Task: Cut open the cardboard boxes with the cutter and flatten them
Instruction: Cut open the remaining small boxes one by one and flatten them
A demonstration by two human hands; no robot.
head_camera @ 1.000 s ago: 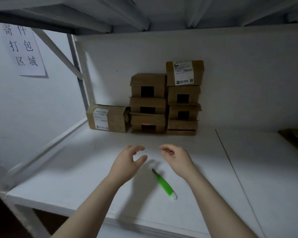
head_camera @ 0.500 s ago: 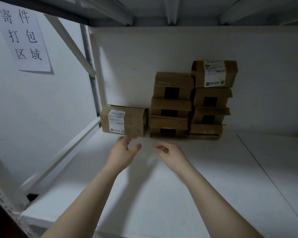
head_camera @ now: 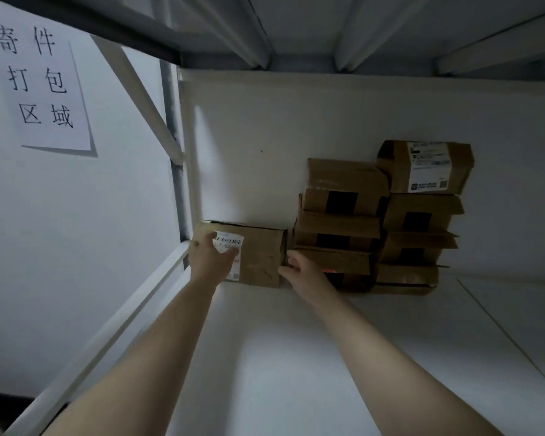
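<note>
Since the hands left the cutter: both have gone to the back of the shelf (head_camera: 296,341) and landed on the lone box (head_camera: 260,258), just left of the stack (head_camera: 343,215).
Left hand (head_camera: 210,259): wrapped over the box's front-left, thumb across the label, so it's got hold.
Right hand (head_camera: 299,272): fingers bent against the right end; gripping or just touching, can't tell.
Box: sitting on the shelf, not lifted yet.
Cutter: out of view now, it was nearer the front.
Meaning: I'd guess box one gets pulled forward next; no cutting yet.

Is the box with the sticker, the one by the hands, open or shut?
Shut. The labelled box shows flat, unbroken sides, and no flap is lifted.
</note>
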